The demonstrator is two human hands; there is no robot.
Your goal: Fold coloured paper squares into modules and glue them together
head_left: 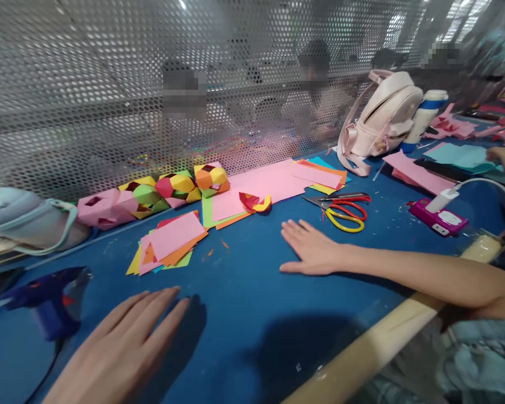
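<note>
As left hand (122, 348) and right hand (311, 249) lie flat, blue table (239, 286) between

Our blue tabletop (244, 314) carries a loose stack of paper squares (170, 241), pink sheets (269, 182), scissors (343, 210), a row of folded paper cubes (151, 193), a pink backpack (382, 115) and a glue gun (42, 306) — our left hand (122, 348) and right hand (311, 249) lie flat on it.

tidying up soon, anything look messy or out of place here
Small orange scraps lie loose on the blue table, and the stack of paper squares beside them is fanned askew. Nothing looks spilled or damaged.
</note>
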